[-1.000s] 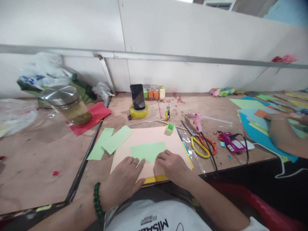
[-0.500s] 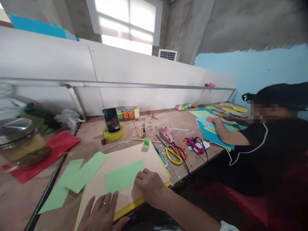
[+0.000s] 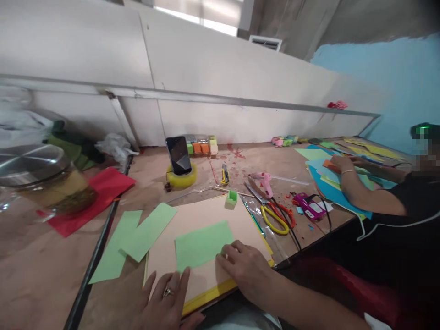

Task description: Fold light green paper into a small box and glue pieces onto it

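Observation:
A light green paper rectangle (image 3: 203,245) lies on a stack of pale peach sheets (image 3: 209,283) with a yellow edge. My left hand (image 3: 168,298), with a ring on one finger, rests open at the sheet's lower left, fingertips by the green paper's bottom edge. My right hand (image 3: 245,266) has its fingers bent together over the green paper's lower right corner; the thumb side is partly hidden. A small green paper box (image 3: 231,199) stands on the stack's far edge. Two more green strips (image 3: 149,231) overlap at the left.
To the right lie scissors (image 3: 275,220), a pink glue gun (image 3: 263,182) and a purple device (image 3: 310,207) with cords. A phone (image 3: 178,156) leans in a yellow tape roll. A glass jar (image 3: 44,183) stands left. A co-worker's hand (image 3: 338,162) handles orange paper.
My view has turned left and down, so everything sits farther right and higher in the picture. Both hands stay in nearly the same places by the green paper.

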Motion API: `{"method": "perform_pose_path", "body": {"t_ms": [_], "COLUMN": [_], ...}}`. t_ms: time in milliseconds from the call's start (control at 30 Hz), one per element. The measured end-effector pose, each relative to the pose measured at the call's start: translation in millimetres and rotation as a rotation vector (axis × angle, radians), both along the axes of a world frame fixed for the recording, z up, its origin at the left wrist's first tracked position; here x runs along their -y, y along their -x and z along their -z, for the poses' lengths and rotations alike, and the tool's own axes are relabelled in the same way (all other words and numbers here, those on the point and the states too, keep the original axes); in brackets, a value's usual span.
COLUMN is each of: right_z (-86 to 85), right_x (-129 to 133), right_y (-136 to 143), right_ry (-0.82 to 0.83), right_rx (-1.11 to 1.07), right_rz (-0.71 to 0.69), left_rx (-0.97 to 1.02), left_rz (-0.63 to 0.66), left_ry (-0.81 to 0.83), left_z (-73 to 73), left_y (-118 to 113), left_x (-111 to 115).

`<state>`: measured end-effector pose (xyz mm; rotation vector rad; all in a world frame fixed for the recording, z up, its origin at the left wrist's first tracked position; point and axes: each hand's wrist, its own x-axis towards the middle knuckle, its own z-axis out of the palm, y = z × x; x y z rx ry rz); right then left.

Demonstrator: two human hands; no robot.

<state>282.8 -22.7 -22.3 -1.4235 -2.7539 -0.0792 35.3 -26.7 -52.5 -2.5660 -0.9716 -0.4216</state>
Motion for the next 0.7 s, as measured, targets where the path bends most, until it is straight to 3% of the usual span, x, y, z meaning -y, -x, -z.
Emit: {"method": "perform_pose_path", "body": {"t_ms": [167, 300, 467, 567, 700], "right_z": [1.0, -17.5, -41.4, -38.7, -32.2], "right_x": [-1.5, -9.2, -26.3, -37.5, -49.7], "right_y": [-27.0, -32.1, 0.4, 22.5, 31.8], "right_ry": [0.053, 0.227, 0.410, 0.547, 0.577], "right_rx": [-0.011, -0.078, -0.220, -0.177, -0.151], "right_rz": [0.018, 0.058, 0.171, 0.217, 0.275], "left_rx": [0.013, 0.060, 0.081, 0.063, 0.049], "left_rz": [-0.013, 0.007, -0.121, -0.160, -0.173], "left_ry": [-0.029, -0.047, 0.163, 0.238, 0.259], "left_z": [-4.2, -12.3, -25.3, -28.0, -22.5], "left_y": [9.1, -0.8, -23.8, -28.6, -24.9], "left_x": [4.5, 0.5, -1.8, 0.8, 1.9]}}
